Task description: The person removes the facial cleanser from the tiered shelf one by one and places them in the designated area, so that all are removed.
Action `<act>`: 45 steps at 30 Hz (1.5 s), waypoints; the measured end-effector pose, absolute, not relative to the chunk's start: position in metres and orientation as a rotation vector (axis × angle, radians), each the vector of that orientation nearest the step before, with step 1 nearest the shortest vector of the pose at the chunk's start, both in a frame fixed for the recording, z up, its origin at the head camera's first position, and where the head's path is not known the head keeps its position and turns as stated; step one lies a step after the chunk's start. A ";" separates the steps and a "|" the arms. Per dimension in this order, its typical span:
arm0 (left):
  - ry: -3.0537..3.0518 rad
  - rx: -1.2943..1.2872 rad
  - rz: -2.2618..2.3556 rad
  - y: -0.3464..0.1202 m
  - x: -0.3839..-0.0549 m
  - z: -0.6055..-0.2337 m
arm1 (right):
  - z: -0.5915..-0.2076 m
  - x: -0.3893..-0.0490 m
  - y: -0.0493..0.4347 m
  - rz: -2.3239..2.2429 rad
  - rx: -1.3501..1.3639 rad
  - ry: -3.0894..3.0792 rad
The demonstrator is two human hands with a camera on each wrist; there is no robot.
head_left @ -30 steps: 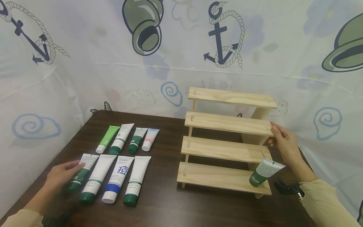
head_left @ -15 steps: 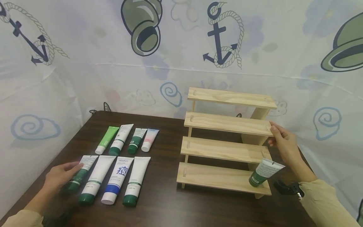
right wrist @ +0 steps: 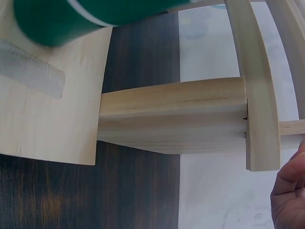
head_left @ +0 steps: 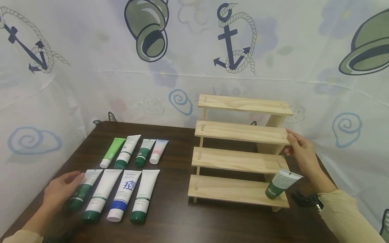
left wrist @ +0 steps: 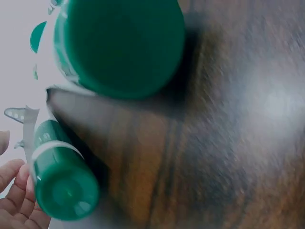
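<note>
My left hand (head_left: 62,189) is beside the leftmost tube, green and white (head_left: 83,190), with its thumb right at the tube's edge. In the left wrist view, loosely bent fingers (left wrist: 21,191) show alongside a tube with a green cap (left wrist: 66,193). A stepped wooden display shelf (head_left: 237,158) stands on the right of the table. At the right end of its second board from the top, my right hand (head_left: 302,152) grips the board, thumb near the top edge. One green and white tube (head_left: 281,184) leans at the right end of the lowest board.
Two rows of tubes lie on the dark table (head_left: 173,216): a green tube (head_left: 112,152) in the back row, a white and blue tube (head_left: 125,194) in front, several others beside them. A patterned white curtain (head_left: 188,57) closes off the back and sides.
My left thumb has drawn back slightly from over the leftmost tube to its edge. My right hand keeps its grip on the shelf. The head view has shifted a little.
</note>
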State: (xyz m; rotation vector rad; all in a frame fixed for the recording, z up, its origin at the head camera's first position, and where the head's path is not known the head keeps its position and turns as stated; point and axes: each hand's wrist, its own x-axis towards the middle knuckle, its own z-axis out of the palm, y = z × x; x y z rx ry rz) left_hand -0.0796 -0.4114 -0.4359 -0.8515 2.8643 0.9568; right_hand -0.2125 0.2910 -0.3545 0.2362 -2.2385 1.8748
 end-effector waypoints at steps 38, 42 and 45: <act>2.890 0.177 1.720 -0.180 -0.119 -0.360 | -0.355 -0.213 0.289 1.808 0.159 -2.290; 2.783 0.302 1.818 -0.150 -0.122 -0.359 | -0.355 -0.213 0.290 1.783 0.150 -2.306; 2.705 0.387 1.877 -0.127 -0.124 -0.359 | -0.356 -0.213 0.290 1.773 0.158 -2.311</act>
